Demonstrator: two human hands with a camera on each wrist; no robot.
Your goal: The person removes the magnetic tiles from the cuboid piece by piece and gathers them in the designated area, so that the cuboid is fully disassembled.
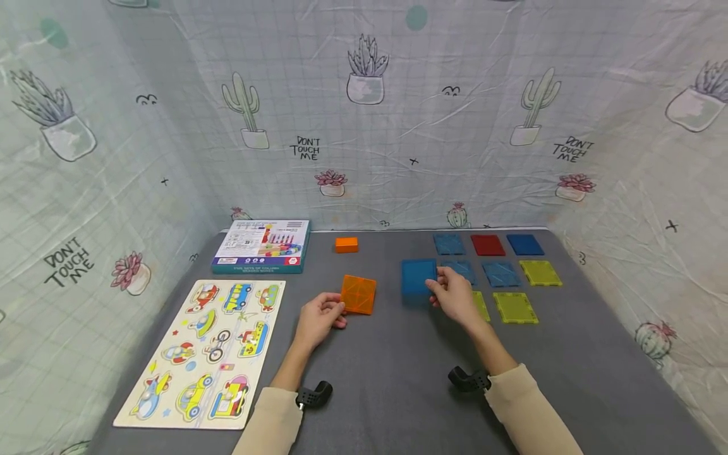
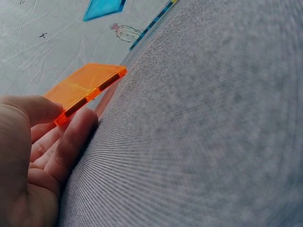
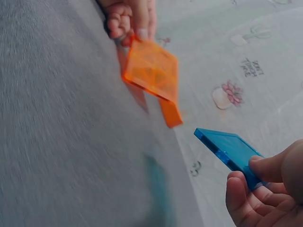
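My left hand pinches one edge of an orange see-through square magnetic tile, which stands tilted near the middle of the table. The left wrist view shows the thumb on top of that orange tile and the fingers beneath. To the right, my right hand holds a blue square tile by its right edge between thumb and fingers. In the right wrist view the blue tile is held above the table, with its shadow on the cloth. A gap separates the two tiles.
Several flat tiles lie at right, among them a red tile, a dark blue tile and a yellow tile. An orange block sits at the back. Leftward are a boxed set and a vehicle puzzle board. Printed cloth walls surround the table.
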